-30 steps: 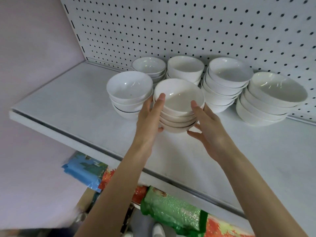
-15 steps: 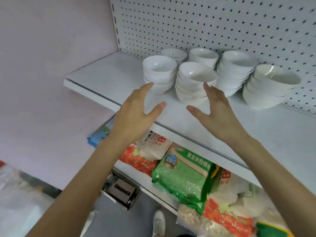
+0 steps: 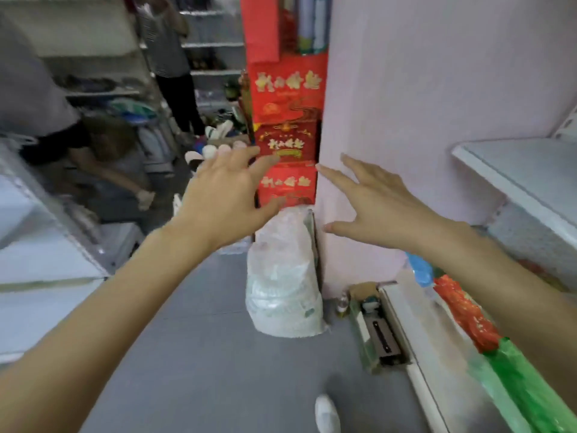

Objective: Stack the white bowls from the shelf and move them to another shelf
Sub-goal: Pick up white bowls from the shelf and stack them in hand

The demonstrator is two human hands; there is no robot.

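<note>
The left hand (image 3: 224,189) and right hand (image 3: 384,210) were raised, each grip apart and empty. Behind them stood stacked red boxes (image 3: 287,182).

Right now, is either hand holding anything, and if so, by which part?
Nothing is held. The left hand and the right hand are both spread open in front of the person, fingers straight and apart, with nothing in them.

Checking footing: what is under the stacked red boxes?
A bulging white plastic bag stands on the grey floor below the stacked red boxes, covering whatever supports them.
</note>
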